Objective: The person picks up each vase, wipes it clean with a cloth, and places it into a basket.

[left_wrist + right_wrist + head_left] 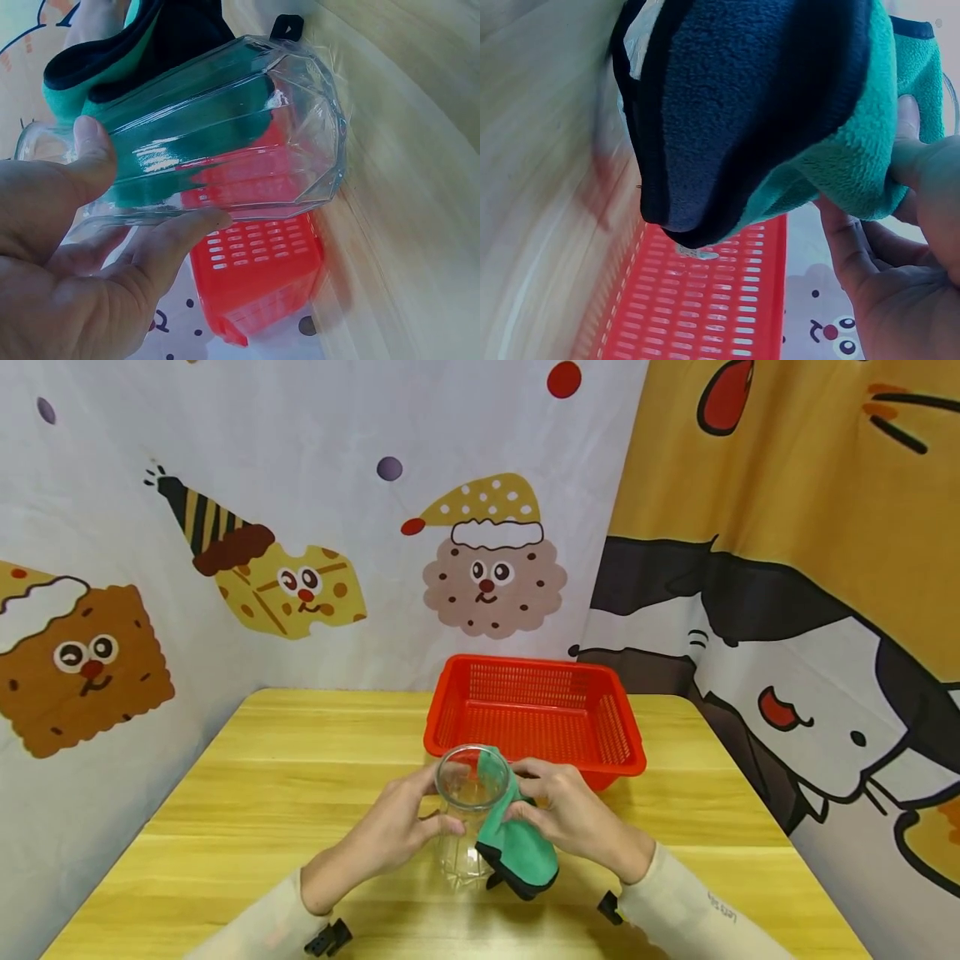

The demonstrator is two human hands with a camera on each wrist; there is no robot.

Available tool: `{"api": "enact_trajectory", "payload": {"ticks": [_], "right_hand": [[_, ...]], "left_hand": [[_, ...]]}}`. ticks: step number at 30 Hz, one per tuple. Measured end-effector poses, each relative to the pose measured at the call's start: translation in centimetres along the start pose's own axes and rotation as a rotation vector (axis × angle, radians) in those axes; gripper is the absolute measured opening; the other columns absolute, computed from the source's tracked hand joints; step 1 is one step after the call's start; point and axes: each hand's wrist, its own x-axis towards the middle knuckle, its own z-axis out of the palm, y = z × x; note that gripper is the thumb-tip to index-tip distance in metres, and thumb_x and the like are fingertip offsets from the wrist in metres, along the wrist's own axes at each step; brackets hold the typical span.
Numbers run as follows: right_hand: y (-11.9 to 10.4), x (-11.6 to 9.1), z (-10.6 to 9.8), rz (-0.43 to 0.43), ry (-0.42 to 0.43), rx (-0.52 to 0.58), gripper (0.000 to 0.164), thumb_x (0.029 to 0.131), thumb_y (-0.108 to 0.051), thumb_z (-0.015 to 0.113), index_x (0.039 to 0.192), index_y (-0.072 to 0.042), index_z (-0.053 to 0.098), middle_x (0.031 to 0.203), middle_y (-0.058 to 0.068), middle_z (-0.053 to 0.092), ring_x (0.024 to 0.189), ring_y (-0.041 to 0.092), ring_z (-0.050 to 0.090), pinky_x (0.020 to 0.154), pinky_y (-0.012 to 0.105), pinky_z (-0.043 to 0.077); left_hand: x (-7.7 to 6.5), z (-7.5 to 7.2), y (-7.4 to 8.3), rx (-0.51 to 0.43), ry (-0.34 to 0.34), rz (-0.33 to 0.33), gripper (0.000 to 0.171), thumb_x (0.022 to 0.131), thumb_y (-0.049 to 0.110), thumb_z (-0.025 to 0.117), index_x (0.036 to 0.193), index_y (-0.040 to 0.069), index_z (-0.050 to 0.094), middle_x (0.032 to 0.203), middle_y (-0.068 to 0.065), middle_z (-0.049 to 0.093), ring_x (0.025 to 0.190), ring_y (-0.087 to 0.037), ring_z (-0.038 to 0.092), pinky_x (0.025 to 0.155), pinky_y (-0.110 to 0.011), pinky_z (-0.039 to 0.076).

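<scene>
A clear glass jar (459, 852) with faceted sides stands upright on the table in the head view. My left hand (401, 827) grips it from the left, thumb in front and fingers behind, as the left wrist view shows around the glass (225, 150). On its right side, my right hand (570, 810) pinches a green cloth (525, 852) with black edging and a dark reverse. The cloth lies against the jar near the rim and hangs down in front of it. In the right wrist view, thumb and fingers hold the folded cloth (847, 165).
Behind the jar sits a red plastic basket (532, 727) with slotted walls and nothing visible inside. The wooden table (315, 752) reaches to a cartoon-printed curtain (300, 468) at the back and right.
</scene>
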Motion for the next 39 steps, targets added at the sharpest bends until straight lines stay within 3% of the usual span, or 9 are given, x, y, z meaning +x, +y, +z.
{"api": "enact_trajectory", "payload": {"ticks": [17,31,39], "right_hand": [[0.1,-0.1,-0.2,0.002,-0.081,-0.071,0.026,0.098,-0.014,0.093,0.123,-0.01,0.091,0.136,0.017,0.083,0.12,0.031,0.085,0.1,0.037,0.074],[0.7,-0.7,0.1,0.078,-0.203,-0.068,0.011,0.1,-0.015,0.091,0.109,-0.011,0.094,0.132,0.02,0.083,0.119,0.035,0.085,0.099,0.035,0.074],[1.1,-0.9,0.5,0.123,-0.294,-0.04,0.017,0.099,-0.013,0.091,0.115,-0.011,0.093,0.131,0.015,0.084,0.119,0.025,0.083,0.097,0.023,0.071]], "left_hand": [[0.1,-0.1,-0.1,-0.031,-0.015,0.004,0.073,0.098,0.02,0.092,0.163,0.011,0.06,0.147,-0.013,0.081,0.133,-0.04,0.081,0.117,-0.065,0.065],[0.0,0.0,0.1,-0.039,-0.012,0.021,0.071,0.097,0.017,0.092,0.161,0.009,0.061,0.145,-0.013,0.082,0.136,-0.038,0.08,0.116,-0.062,0.066],[0.0,-0.1,0.2,-0.045,-0.018,0.024,0.073,0.098,0.014,0.092,0.163,0.011,0.059,0.149,-0.014,0.08,0.135,-0.04,0.081,0.117,-0.064,0.065]]}}
